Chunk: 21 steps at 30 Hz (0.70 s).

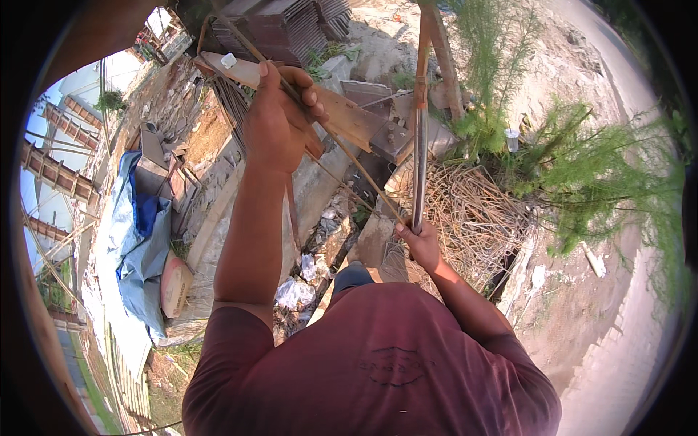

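My left hand (280,120) is raised, its fingers curled round a thin rusty steel rod (356,161). The rod slants from the upper left down toward my right hand (420,243). That hand is closed on the lower end of a shiny metal pipe (420,163), its thumb close to the rod's lower end; whether it pinches the rod too, I cannot tell. The pipe stands almost upright in view, its top meeting a brown bar. Beneath my left hand runs a wooden plank (345,120) with a small white object (228,60) on its far-left end.
Bent steel rods lie in a tangled heap (476,218) right of the pipe. Feathery green branches (582,167) hang over the right side, by a plastic cup (512,139). At left are a blue tarp (138,247) and a sack (174,283). Dark stacked sheets (280,33) stand behind.
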Tool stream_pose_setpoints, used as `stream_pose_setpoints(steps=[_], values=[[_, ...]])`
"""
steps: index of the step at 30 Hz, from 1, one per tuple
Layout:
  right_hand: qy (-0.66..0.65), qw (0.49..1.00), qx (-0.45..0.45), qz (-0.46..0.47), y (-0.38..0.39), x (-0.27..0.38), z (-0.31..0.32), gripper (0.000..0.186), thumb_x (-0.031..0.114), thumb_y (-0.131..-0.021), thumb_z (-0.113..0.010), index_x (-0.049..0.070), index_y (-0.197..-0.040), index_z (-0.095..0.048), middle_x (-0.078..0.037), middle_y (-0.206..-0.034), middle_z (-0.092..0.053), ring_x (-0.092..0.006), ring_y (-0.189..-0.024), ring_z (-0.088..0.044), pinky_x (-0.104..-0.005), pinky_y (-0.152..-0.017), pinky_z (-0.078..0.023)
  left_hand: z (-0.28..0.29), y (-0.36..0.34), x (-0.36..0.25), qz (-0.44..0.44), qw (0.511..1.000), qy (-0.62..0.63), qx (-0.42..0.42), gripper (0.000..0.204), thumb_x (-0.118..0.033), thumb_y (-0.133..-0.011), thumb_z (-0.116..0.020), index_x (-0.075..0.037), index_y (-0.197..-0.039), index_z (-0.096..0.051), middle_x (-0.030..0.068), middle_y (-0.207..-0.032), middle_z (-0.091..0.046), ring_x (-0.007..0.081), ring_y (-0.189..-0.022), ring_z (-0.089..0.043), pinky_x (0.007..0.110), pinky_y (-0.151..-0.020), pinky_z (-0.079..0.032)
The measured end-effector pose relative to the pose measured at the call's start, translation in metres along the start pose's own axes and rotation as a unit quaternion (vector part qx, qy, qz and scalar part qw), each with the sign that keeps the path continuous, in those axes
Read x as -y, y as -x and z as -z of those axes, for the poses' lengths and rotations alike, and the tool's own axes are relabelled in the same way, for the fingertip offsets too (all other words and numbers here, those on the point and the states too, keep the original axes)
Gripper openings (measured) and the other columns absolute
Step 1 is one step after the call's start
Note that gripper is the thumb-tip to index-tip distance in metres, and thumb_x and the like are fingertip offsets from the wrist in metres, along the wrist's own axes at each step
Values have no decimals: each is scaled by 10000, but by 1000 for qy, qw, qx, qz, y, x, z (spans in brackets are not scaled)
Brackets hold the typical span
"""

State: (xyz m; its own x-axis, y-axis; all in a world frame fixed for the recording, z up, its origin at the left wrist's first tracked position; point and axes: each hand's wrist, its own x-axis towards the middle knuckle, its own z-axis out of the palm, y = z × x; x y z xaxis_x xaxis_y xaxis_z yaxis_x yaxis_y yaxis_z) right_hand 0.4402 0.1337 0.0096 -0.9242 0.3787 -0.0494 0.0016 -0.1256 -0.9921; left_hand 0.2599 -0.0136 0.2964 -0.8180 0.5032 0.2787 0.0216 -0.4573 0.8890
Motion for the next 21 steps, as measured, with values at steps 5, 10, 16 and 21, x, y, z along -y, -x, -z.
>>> stream_pose_setpoints(steps=[5,10,16,21], values=[[65,992,-100,-32,14,22,5,213,190,-862,-669,-5,-799,-607,-7,-599,-548,-95,-546,-504,-275,-501,-401,65,-42,-42,-325,789,-480,-205,600,-495,-957,-434,1,-1295,-440,150,-1199,-507,263,-1142,-500,379,-993,-366],[25,992,-126,-16,1,22,19,225,176,-877,-653,-14,-785,-574,-6,-572,-500,-83,-394,-447,-248,-352,-354,143,-157,-20,-230,790,-567,-40,618,-565,-924,-452,-56,-1271,-510,111,-1137,-545,216,-1095,-511,324,-923,-404],[6,989,-147,-16,-54,22,-2,354,352,-902,-625,19,-795,-571,-30,-647,-548,-91,-613,-509,-247,-574,-401,111,-271,-5,-219,851,-464,111,445,-470,-903,-544,-35,-945,-630,60,-799,-582,144,-751,-527,296,-639,-421],[4,955,-296,-1,-112,6,-39,422,430,-919,-566,33,-773,-571,-24,-667,-535,-117,-631,-481,-270,-613,-380,42,-319,-14,-482,774,-380,158,393,-357,-919,-567,0,-758,-551,61,-611,-469,171,-572,-415,344,-560,-365]])
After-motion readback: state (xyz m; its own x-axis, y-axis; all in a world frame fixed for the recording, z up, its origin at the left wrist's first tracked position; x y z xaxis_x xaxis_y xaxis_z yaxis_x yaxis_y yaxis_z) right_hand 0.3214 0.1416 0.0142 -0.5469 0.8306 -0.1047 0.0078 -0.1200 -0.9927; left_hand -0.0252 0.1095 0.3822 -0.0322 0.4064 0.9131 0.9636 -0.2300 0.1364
